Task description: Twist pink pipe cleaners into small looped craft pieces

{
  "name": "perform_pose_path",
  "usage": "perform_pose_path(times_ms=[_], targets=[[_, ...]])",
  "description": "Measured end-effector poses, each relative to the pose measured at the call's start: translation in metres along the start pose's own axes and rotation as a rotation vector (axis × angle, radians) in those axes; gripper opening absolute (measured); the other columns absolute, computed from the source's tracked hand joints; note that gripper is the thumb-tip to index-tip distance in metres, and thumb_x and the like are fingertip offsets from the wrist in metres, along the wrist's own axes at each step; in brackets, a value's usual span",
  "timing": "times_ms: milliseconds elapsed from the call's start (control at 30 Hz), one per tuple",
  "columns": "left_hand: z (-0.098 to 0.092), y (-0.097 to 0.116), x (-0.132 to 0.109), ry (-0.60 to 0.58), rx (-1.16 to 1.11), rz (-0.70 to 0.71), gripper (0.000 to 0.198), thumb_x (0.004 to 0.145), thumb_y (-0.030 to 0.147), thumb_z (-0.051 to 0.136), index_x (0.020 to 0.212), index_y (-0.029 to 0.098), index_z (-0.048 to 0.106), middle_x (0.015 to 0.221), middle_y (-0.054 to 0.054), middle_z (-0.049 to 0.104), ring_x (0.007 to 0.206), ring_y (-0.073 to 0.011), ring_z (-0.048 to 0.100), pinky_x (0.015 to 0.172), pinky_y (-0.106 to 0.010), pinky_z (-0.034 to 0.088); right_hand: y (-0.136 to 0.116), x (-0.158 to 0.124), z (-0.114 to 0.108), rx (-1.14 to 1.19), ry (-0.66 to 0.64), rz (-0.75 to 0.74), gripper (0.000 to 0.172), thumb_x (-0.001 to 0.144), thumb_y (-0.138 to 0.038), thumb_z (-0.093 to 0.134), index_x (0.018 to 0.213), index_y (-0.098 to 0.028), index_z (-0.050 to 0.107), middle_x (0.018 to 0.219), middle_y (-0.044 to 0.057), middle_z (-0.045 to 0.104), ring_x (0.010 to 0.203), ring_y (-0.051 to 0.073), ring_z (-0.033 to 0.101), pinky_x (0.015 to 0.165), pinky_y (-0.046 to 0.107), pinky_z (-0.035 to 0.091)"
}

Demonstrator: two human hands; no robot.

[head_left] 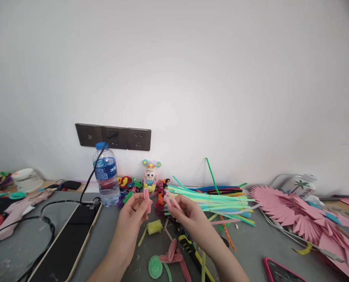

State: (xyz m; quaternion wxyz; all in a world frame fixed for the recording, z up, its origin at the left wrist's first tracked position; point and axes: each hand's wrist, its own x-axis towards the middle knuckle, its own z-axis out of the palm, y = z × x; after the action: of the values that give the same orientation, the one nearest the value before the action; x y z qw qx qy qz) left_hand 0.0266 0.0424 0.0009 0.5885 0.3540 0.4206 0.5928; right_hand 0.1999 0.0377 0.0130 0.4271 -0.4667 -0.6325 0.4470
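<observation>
Short pink piece [147,200]: a fuzzy bit, folded over, is held upright above the near middle of the table [251,250].
Left hand [133,214]: the fingers are closed in a pinch on the low end of the short pink piece.
Pink fuzzy stick [172,202]: it is held slanted, just right of the short piece. Whether the two touch cannot be told.
Right hand [189,215]: the fingertips are closed on the pink fuzzy stick, and the other fingers are curled in.
Feel: both pieces are judged to be very light, soft outside and easy to bend. They are not likely to slip or break.
Where to hold: a small pinch near one end is judged best, so the rest is left free.
Just below: a yellow fuzzy lump [154,227], a green coil [155,267] and pliers [189,246] are laid on the table.
Right: a bundle of fuzzy sticks [221,199] and pink paper shapes [286,213] are seen.
Left: a water bottle [106,180] and a dark phone [65,243] are seen.
Far: a small toy figure [151,176] is stood by the wall.
Writing: white marks are seen on the bottle's blue label, but they cannot be read.
</observation>
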Motion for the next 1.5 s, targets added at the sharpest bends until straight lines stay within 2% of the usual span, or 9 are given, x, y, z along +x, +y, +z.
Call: perform_pose_path(times_ms=[100, 300, 533, 700, 867, 1233, 1333, 1500], targets=[[0.005, 0.002, -0.004, -0.069, 0.022, -0.062, 0.035, 0.062, 0.045, 0.080, 0.076, 0.016, 0.068, 0.064, 0.000, 0.059, 0.060, -0.0119, 0.050, 0.056, -0.021, 0.042, -0.007, 0.001, -0.001, 0.136, -0.025, 0.042, 0.039, 0.082, -0.053, 0.058, 0.069, -0.017, 0.052, 0.062, -0.004, 0.043, 0.056, 0.011, 0.036, 0.053, 0.023, 0.030], [0.009, -0.002, -0.010, -0.167, 0.069, -0.116, 0.032, 0.063, 0.044, 0.080, 0.074, 0.016, 0.070, 0.065, -0.003, 0.065, 0.061, -0.0137, 0.056, 0.059, -0.022, 0.046, -0.006, 0.002, 0.003, 0.207, -0.103, 0.086, 0.039, 0.074, -0.054, 0.068, 0.073, -0.016, 0.060, 0.065, -0.001, 0.053, 0.061, 0.013, 0.046, 0.059, 0.024, 0.037], [0.006, -0.006, -0.006, -0.196, 0.084, -0.109, 0.030, 0.062, 0.043, 0.081, 0.071, 0.016, 0.074, 0.062, -0.003, 0.065, 0.056, -0.0124, 0.055, 0.056, -0.021, 0.047, -0.004, 0.002, 0.007, 0.261, -0.149, 0.096, 0.040, 0.071, -0.055, 0.070, 0.074, -0.016, 0.062, 0.066, -0.001, 0.057, 0.062, 0.014, 0.051, 0.060, 0.024, 0.039], [0.003, -0.010, -0.004, -0.194, 0.085, -0.111, 0.032, 0.064, 0.042, 0.080, 0.079, 0.015, 0.076, 0.067, -0.006, 0.070, 0.060, -0.0139, 0.060, 0.058, -0.022, 0.049, -0.004, 0.002, 0.006, 0.252, -0.133, 0.104, 0.038, 0.072, -0.052, 0.070, 0.072, -0.015, 0.062, 0.064, -0.002, 0.055, 0.057, 0.011, 0.046, 0.053, 0.022, 0.034], [0.005, -0.003, -0.006, -0.201, 0.106, -0.131, 0.034, 0.061, 0.043, 0.082, 0.080, 0.015, 0.077, 0.067, -0.007, 0.072, 0.064, -0.0163, 0.064, 0.065, -0.025, 0.053, -0.004, 0.002, 0.005, 0.285, -0.116, 0.120, 0.035, 0.071, -0.049, 0.073, 0.074, -0.016, 0.060, 0.062, -0.004, 0.053, 0.054, 0.010, 0.042, 0.051, 0.021, 0.030], [0.003, -0.009, -0.003, -0.229, 0.115, -0.122, 0.033, 0.060, 0.041, 0.083, 0.076, 0.013, 0.074, 0.067, -0.006, 0.073, 0.061, -0.0142, 0.064, 0.061, -0.022, 0.053, -0.002, 0.001, 0.003, 0.309, -0.129, 0.141, 0.036, 0.070, -0.046, 0.076, 0.073, -0.015, 0.059, 0.061, -0.006, 0.046, 0.051, 0.007, 0.031, 0.046, 0.020, 0.021], [0.004, -0.011, -0.003, -0.211, 0.100, -0.116, 0.034, 0.059, 0.041, 0.084, 0.074, 0.014, 0.072, 0.063, -0.004, 0.071, 0.057, -0.0118, 0.062, 0.057, -0.019, 0.051, 0.000, 0.001, 0.002, 0.322, -0.139, 0.154, 0.037, 0.068, -0.047, 0.077, 0.073, -0.014, 0.060, 0.061, -0.005, 0.045, 0.053, 0.007, 0.031, 0.047, 0.021, 0.021], [0.004, -0.012, -0.005, -0.230, 0.108, -0.122, 0.034, 0.063, 0.043, 0.081, 0.077, 0.014, 0.071, 0.065, -0.004, 0.070, 0.060, -0.0118, 0.061, 0.060, -0.021, 0.052, 0.000, 0.002, 0.002, 0.332, -0.143, 0.134, 0.036, 0.069, -0.046, 0.077, 0.075, -0.014, 0.061, 0.063, -0.004, 0.047, 0.055, 0.008, 0.034, 0.050, 0.021, 0.023]])
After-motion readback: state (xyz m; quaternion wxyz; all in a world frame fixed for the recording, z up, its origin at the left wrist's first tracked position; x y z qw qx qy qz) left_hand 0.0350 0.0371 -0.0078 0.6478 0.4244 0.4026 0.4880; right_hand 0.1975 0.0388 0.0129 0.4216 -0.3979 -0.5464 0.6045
